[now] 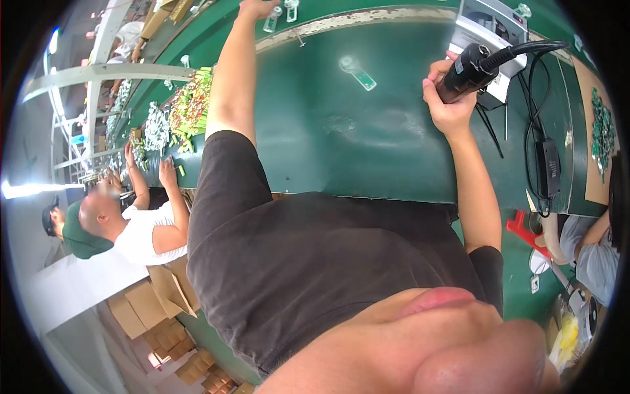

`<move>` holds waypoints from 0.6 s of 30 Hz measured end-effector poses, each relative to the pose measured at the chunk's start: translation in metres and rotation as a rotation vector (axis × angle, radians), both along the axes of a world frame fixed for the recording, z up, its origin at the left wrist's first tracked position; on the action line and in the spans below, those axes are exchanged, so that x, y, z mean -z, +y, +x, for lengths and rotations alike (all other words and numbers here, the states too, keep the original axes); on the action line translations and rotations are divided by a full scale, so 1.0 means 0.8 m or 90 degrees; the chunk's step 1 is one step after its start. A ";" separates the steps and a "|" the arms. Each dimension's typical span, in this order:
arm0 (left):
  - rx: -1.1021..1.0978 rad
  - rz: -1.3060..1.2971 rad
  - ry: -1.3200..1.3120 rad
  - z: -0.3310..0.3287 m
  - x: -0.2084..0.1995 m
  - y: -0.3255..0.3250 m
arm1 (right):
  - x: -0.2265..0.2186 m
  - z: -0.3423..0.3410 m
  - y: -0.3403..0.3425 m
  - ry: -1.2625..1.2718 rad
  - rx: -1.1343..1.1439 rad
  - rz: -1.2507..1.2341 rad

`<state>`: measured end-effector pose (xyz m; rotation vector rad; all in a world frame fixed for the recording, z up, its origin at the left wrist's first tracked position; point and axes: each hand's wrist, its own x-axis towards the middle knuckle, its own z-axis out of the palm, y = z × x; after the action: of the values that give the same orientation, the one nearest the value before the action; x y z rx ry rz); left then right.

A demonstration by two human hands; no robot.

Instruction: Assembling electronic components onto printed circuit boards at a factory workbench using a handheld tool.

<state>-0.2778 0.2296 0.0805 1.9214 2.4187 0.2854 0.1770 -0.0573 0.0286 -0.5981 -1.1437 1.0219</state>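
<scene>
Black tool [464, 73] is gripped in right hand [453, 117] over tabletop [308, 151], fingers wrapped round it; left hand [258, 8], near clear parts [272, 20], is rim-cropped, finger state can't be told.

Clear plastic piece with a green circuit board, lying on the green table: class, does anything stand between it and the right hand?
Nothing visible does: scuffed green tabletop spans the gap between the clear plastic piece with the green circuit board and the right hand, which holds a black cylindrical corded tool.

Dark T-shirt [328, 256], short sleeves [233, 164], bare forearms [477, 187]
</scene>
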 end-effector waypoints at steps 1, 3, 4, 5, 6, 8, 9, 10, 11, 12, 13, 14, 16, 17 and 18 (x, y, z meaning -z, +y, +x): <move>0.011 -0.008 -0.008 0.020 0.011 0.002 | 0.003 0.003 -0.001 -0.008 0.011 -0.008; 0.043 0.134 0.072 0.057 0.028 0.002 | 0.006 0.005 0.000 -0.002 0.018 0.012; 0.076 0.117 0.077 0.077 0.034 0.004 | 0.008 0.006 0.000 0.012 0.010 0.007; 0.090 0.112 0.069 0.095 0.040 0.007 | 0.008 0.008 0.002 0.007 0.023 0.001; 0.116 -0.007 0.068 0.121 0.053 0.008 | 0.012 0.014 0.002 0.020 0.017 0.005; 0.149 -0.036 0.113 0.106 0.075 0.011 | 0.012 0.015 0.001 0.015 -0.014 0.025; 0.138 -0.033 0.127 0.067 0.069 0.020 | 0.007 0.008 0.003 0.029 -0.024 0.031; 0.097 -0.060 0.185 0.029 0.056 0.028 | 0.000 0.001 0.003 0.013 -0.050 0.050; 0.070 -0.089 0.231 0.014 0.051 0.037 | -0.003 0.001 0.003 -0.013 -0.063 0.063; 0.060 -0.121 0.194 0.025 0.063 0.040 | 0.000 0.007 0.006 -0.012 -0.064 0.071; 0.077 -0.127 0.184 0.038 0.075 0.038 | 0.001 0.014 0.006 -0.023 -0.050 0.061; 0.065 -0.122 0.207 0.043 0.076 0.034 | -0.001 0.017 0.006 0.000 -0.077 0.052; 0.056 -0.052 0.265 0.005 0.039 0.017 | -0.022 0.005 0.006 0.098 -0.140 0.049; 0.068 -0.057 0.254 0.034 0.041 0.008 | -0.018 0.015 0.008 0.088 -0.130 0.041; 0.118 -0.022 0.200 0.058 0.039 -0.006 | -0.010 0.026 0.010 0.060 -0.126 0.016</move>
<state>-0.2316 0.2245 0.0489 2.3065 2.3715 -0.0712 0.1978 -0.0492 0.0368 -0.4176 -1.1472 1.1897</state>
